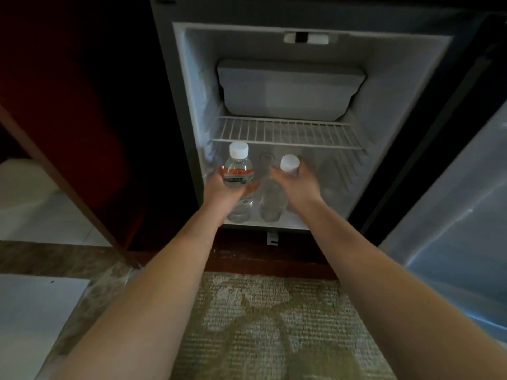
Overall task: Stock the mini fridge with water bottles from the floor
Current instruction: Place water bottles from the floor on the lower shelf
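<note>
Water bottles, one per hand, both inside the mini fridge (189, 105), lower compartment.

Near: patterned carpet (260, 325) under my forearms.

Left hand (227, 192): fingers (248, 188) wrapped round the left bottle (238, 168) at its label. Bottle upright, cap up, base low at the front left of the fridge floor.

Right hand (299, 185): fingers closed round the right bottle (289, 163) just below its white cap, body hidden by the hand.

Between them is a blurred clear shape. Cannot tell if it is a third bottle.

Both caps sit under the wire shelf (285, 133). My judgement: next move is straight down, long axes kept vertical, left one nearer to landing.

Label: red band, print too blurred to read.

Far: freezer box (290, 89) at the back.
</note>
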Demonstrator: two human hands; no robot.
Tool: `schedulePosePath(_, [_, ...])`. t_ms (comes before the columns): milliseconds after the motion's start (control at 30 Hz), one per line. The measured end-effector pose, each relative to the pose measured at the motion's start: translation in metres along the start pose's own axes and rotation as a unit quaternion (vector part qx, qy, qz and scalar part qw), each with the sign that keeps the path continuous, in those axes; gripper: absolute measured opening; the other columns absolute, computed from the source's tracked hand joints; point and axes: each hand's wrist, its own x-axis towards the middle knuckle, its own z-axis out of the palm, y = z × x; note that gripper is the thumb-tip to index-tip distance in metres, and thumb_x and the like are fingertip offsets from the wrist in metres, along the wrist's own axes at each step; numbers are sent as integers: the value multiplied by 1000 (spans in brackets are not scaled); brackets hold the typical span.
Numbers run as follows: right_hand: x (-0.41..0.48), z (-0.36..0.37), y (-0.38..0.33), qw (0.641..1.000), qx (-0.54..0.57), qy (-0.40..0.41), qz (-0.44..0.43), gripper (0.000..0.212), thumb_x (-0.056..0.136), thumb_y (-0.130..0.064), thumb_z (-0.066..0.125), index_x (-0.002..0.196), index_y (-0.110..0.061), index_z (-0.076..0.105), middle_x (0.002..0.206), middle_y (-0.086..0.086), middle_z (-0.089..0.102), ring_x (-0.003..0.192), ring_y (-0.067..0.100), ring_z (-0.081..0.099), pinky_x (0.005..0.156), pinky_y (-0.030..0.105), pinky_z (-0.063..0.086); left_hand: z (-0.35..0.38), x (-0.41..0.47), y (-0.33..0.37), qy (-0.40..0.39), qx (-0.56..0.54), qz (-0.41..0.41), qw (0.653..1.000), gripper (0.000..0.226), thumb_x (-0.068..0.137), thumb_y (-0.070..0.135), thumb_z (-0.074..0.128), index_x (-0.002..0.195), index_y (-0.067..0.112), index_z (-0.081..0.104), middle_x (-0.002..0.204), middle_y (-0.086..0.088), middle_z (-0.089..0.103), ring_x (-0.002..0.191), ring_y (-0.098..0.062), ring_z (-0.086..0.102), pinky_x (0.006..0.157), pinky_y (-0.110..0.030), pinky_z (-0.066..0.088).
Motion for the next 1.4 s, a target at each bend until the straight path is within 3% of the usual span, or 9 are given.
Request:
schedulePosePath(100, [25, 13, 11, 1000, -23, -4, -21, 29, 82, -39, 65, 104, -24, 56, 97, -4, 67, 92, 18, 64, 84, 38, 53, 3, 20, -12, 5, 13, 13, 1000, 54, 68, 27, 82, 114, 22, 55, 108, 4, 65, 103, -15, 61, 93, -33, 48])
schedulePosePath(367, [55, 39, 40, 998, -54, -37, -21, 34, 84, -44, 64, 109, -22, 58, 102, -2, 67, 95, 20, 63, 89, 45, 51, 8, 57, -39, -20, 24, 32, 999, 65, 59, 33, 86, 115, 18, 55, 108, 0, 68, 101, -19, 65, 94, -44, 51])
schedulePosePath(533, [63, 48, 40, 998, -36, -23, -48, 34, 86, -37, 64, 117, -26, 56, 101, -9, 63, 97, 16, 61, 88, 38, 50, 12, 71, -45, -6, 17, 33, 999, 51, 65, 26, 84, 107, 20, 56, 107, 0, 67, 100, -19, 65, 93, -40, 51])
schedulePosePath(700, [67, 46, 45, 997, -41, -40, -57, 41, 89, -47, 57, 124, -28, 48, 102, -12, 57, 99, 14, 57, 86, 34, 46, 16, 79, -65, -32, 16, 10, 999, 38, 70, 21, 80, 102, 21, 60, 100, 3, 69, 96, -18, 66, 88, -36, 53])
schedulePosePath(933, [53, 50, 77, 992, 110, -66, 9, 66, 82, -57, 59, 139, -30, 38, 131, -8, 55, 118, 15, 55, 95, 34, 44, 14, 68, -76, -49, 5, 32, 998, 34, 75, 18, 77, 101, 26, 57, 97, 7, 65, 94, -12, 63, 89, -32, 50])
schedulePosePath(1100, [39, 56, 103, 989, 113, -90, 17, 55, 94, -38, 54, 143, -25, 32, 137, -6, 50, 122, 12, 49, 97, 29, 38, 16, 58, -80, -32, 19, 0, 999, 23, 80, 26, 72, 96, 32, 56, 94, 13, 61, 96, -11, 60, 83, -26, 43])
schedulePosePath(1200, [50, 58, 96, 996, 63, -64, 16, 57, 90, -38, 59, 141, -26, 35, 132, -3, 56, 115, 18, 56, 92, 32, 44, 20, 51, -90, 27, 92, -61, 994, 59, 79, 42, 70, 128, 17, 49, 116, -1, 59, 106, -21, 58, 78, -26, 41])
schedulePosePath(1300, [56, 59, 92, 997, 47, -57, 9, 56, 87, -33, 63, 137, -25, 38, 127, -2, 59, 110, 18, 59, 85, 29, 44, 28, 44, -101, 78, 166, -89, 979, 75, 79, 55, 65, 135, 10, 43, 127, -11, 58, 110, -31, 60, 74, -28, 44])
schedulePosePath(1400, [47, 60, 93, 992, 99, -66, 47, 52, 90, -36, 60, 137, -29, 38, 126, -5, 56, 104, 12, 55, 76, 29, 46, 36, 46, -109, 93, 135, -105, 981, 77, 78, 60, 62, 138, 15, 42, 129, -10, 58, 107, -30, 63, 85, -35, 53])
